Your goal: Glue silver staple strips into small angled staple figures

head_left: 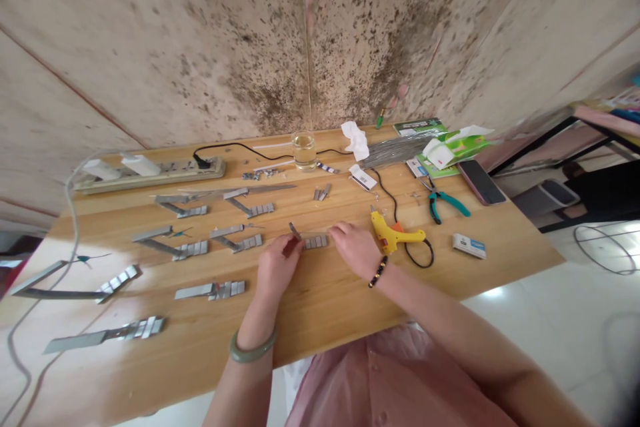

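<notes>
In the middle of the table lies a small grey segmented piece (316, 241), made of short shiny blocks in a row. My left hand (279, 263) is closed on its left end, where a thin grey strip (295, 231) sticks up at an angle. My right hand (354, 248) is beside the right end, its thumb and fingertips pinched together. Whatever is between those fingertips is too small to make out. Similar grey pieces with bent strips, such as one folded piece (235, 240), lie in rows to the left.
A yellow glue gun (395, 232) lies right of my right hand, with teal-handled pliers (445, 203), a small box (469, 246) and a phone (481, 181) beyond. At the back are a glass of liquid (303, 152), grey strips (395, 149) and a power strip (175, 173).
</notes>
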### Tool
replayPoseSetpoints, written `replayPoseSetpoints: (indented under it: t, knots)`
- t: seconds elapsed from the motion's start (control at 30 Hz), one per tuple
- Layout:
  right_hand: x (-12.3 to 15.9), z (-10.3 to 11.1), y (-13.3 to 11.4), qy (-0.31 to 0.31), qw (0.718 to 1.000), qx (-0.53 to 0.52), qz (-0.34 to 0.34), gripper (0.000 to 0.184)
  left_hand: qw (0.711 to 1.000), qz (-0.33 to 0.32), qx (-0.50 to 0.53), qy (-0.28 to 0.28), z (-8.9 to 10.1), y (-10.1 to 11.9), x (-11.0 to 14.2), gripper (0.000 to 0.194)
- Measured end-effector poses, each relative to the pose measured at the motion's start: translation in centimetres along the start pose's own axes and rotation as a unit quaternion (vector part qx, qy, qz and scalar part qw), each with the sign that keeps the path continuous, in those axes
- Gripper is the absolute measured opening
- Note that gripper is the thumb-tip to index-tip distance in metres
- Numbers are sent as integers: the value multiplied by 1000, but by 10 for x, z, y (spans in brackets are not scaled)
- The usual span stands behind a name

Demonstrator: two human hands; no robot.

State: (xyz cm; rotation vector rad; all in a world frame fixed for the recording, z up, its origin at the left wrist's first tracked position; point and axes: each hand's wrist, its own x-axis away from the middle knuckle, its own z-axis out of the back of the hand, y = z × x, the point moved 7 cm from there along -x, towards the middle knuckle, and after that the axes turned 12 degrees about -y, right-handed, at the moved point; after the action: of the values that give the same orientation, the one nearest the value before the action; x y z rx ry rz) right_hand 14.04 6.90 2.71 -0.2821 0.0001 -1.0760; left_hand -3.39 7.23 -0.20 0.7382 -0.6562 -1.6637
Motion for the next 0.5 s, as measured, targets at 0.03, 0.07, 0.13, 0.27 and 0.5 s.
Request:
replayPoseSetpoints:
  t: [0.03, 0.07, 0.13, 0.27, 0.5]
  knots:
    - [-7, 1, 0, -18, 999, 47, 2, 22, 1000, 8, 3, -1, 0, -1, 0, 21]
    - [-13, 0, -2, -38, 995, 88, 14, 21, 1000, 16, 8, -2, 0, -3, -1, 22]
    - [-22, -3, -7, -65, 988, 132, 43, 22, 999, 28, 19, -4, 0, -5, -1, 23]
    - [-32, -8, -17, -83, 981, 149, 90, 22, 998, 45, 45, -1, -2, -12, -1, 25]
    - [-45, -3, -18, -99, 975, 167, 112, 21, 996, 58, 64, 1, 0, -13, 0, 26]
